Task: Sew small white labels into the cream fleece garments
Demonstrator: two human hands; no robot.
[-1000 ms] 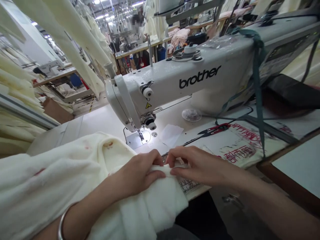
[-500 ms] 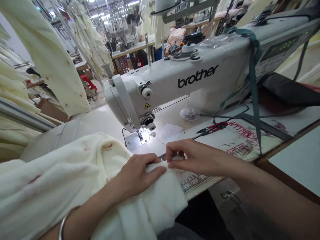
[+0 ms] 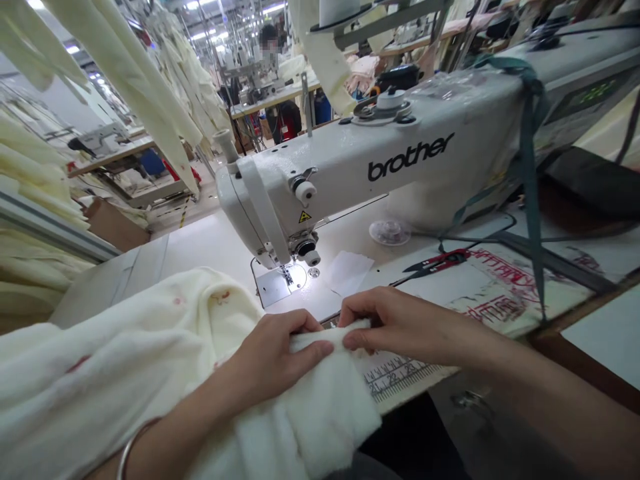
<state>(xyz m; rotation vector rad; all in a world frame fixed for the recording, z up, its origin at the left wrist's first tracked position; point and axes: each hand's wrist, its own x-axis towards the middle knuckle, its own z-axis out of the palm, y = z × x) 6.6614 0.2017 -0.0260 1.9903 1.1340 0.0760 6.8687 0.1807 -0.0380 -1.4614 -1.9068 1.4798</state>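
Note:
Cream fleece fabric (image 3: 140,353) with small reddish marks spreads over the left of the table and hangs down its front edge. My left hand (image 3: 285,350) is closed on a folded edge of it, thumb on top. Right beside it, my right hand (image 3: 373,317) pinches the same edge between thumb and fingers. Both hands are in front of the sewing machine (image 3: 345,173), apart from its lit needle plate (image 3: 280,283). Under the fabric, a printed ruler strip (image 3: 400,377) runs along the table edge.
Red-handled thread snips (image 3: 435,263) lie right of a white paper scrap (image 3: 350,272). Behind them is a small clear dish (image 3: 390,232). A green cloth strip (image 3: 530,167) hangs from the machine. Cream garment pieces (image 3: 120,73) hang at left; a person (image 3: 280,80) is in the background.
The view has shifted slightly, so the machine appears farther right and lower. Both hands keep hold of the fabric edge, a little more of which shows between them. A hanging piece at left has swung.

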